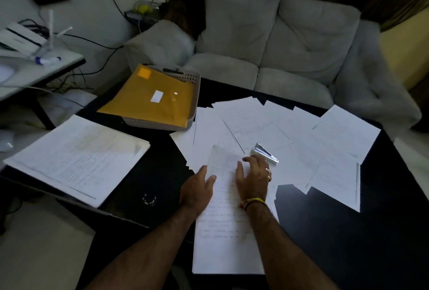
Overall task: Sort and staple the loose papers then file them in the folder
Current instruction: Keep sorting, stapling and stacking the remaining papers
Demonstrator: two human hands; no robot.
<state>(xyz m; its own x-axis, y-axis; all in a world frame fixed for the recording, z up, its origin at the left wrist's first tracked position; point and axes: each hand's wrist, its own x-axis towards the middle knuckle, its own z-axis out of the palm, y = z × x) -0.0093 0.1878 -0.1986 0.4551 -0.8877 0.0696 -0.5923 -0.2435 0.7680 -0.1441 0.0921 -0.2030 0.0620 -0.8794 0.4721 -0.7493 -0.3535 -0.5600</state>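
So, hands: our left hand (199, 187) lies flat with fingers straight on the left edge of the near sheet (228, 231); our right hand (254, 177) rests on its far right part, fingers spread and relaxed, gripping nothing.
Stapler: the stapler (264, 152) lies just beyond our right fingertips, on the loose papers (290, 136).
Loose papers: fanned across the middle and right of the black table (348, 231), overlapping.
Sorted pile: a thick stack (76, 159) sits at the near left.
Folder: the yellow folder (151, 97) rests in a grey tray (193, 94) at the far left.
Risk: we judge that sliding the near sheet could drag its neighbours askew, since they overlap.
Risk: reaching for the stapler may nudge it under the pages.
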